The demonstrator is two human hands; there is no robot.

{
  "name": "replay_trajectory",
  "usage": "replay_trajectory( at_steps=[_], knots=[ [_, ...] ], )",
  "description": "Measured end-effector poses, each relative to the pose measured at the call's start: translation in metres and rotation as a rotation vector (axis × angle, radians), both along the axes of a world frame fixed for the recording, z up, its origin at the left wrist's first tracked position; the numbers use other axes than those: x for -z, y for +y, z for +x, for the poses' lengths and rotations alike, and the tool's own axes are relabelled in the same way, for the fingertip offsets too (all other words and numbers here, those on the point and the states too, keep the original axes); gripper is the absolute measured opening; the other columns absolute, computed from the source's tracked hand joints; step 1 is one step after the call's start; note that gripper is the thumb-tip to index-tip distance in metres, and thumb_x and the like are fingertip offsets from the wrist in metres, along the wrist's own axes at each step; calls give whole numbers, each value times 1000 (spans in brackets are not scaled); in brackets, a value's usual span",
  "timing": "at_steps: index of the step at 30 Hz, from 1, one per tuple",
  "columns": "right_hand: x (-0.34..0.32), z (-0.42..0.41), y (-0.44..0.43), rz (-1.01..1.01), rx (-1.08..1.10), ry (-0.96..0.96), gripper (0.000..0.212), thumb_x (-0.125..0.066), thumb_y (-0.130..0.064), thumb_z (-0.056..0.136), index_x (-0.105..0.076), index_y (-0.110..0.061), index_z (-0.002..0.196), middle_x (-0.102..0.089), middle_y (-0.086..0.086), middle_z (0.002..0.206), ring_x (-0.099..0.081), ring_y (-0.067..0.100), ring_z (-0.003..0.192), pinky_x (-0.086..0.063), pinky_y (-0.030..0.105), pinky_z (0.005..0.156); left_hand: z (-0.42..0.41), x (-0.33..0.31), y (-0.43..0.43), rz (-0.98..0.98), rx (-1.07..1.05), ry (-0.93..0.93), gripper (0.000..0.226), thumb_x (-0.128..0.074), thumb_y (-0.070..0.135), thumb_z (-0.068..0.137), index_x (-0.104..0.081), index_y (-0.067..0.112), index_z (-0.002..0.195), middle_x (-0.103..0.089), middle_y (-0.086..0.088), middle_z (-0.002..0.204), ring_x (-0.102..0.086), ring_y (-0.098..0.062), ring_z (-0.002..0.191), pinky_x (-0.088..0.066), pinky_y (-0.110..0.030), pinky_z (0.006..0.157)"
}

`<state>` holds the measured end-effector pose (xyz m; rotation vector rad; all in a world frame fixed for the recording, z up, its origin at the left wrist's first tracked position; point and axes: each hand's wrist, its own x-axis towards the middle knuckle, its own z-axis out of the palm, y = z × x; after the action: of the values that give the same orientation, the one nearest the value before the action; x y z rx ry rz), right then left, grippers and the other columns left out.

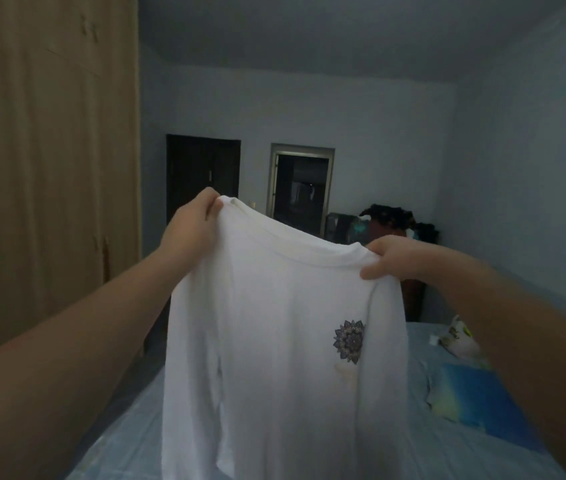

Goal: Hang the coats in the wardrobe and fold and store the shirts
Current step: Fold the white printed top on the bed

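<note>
A white long-sleeved shirt with a small dark flower print on its chest hangs in the air in front of me, above the bed. My left hand pinches its left shoulder near the collar. My right hand grips its right shoulder. The shirt hangs full length and its hem runs out of the bottom of the view. The tall wooden wardrobe stands at the left with its doors closed.
A bed with a light blue sheet lies below the shirt. A blue pillow and a small white patterned item lie on its right side. A dark door, a window and a pile of dark things are at the far wall.
</note>
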<state>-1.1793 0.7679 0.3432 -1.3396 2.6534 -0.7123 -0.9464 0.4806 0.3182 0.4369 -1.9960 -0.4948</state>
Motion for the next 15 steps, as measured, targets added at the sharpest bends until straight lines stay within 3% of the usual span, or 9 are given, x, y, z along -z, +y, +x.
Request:
replay_trajectory(
  at_steps=[4,7,9,10,12,14,15],
  knots=[
    [-7,-24,26,-224,-246,-517,45,-80,-16,76,-66,-17,119,-71,7,118,-69,27,108,-57,45,87,2,-5,22,-358,-254,45,10,-32,35,93,-41,34,89,-51,10,74,-51,-11,66,-42,-30,56],
    [-16,-46,47,-164,-345,-845,58,-80,-39,80,-64,-14,129,-61,14,135,-58,34,124,-52,45,95,-3,-12,21,-498,-308,0,17,-46,25,90,-50,26,107,-58,5,89,-53,-16,73,-42,-32,60],
    [-22,-53,59,-59,-278,-887,55,-79,-43,79,-69,-12,122,-64,14,130,-62,32,119,-54,42,91,-8,-15,19,-532,-302,-42,19,-50,21,93,-52,23,112,-60,1,93,-56,-20,76,-48,-36,64],
    [-23,-56,62,-25,-208,-772,45,-79,-40,79,-73,-12,114,-68,13,121,-67,28,109,-56,41,86,-12,-16,20,-535,-313,-53,13,-49,21,95,-52,22,108,-60,1,90,-56,-21,74,-49,-38,63],
    [-22,-57,59,-30,-25,-289,23,-66,-39,90,-72,-18,96,-71,6,99,-71,20,88,-57,35,71,-24,-18,22,-523,-331,-66,9,-45,28,98,-49,23,92,-55,4,75,-54,-20,65,-43,-34,56],
    [-19,-59,51,-183,125,177,25,-50,-36,100,-61,-22,82,-64,2,85,-63,21,79,-44,30,59,-38,-18,22,-481,-331,-81,24,-41,35,101,-42,24,80,-50,5,64,-50,-16,57,-34,-31,51],
    [-15,-59,48,-305,162,283,27,-45,-33,102,-54,-22,78,-59,2,82,-58,22,77,-37,30,56,-45,-17,23,-458,-324,-87,29,-39,38,102,-39,25,76,-49,4,61,-49,-16,55,-33,-31,49]
  ],
)
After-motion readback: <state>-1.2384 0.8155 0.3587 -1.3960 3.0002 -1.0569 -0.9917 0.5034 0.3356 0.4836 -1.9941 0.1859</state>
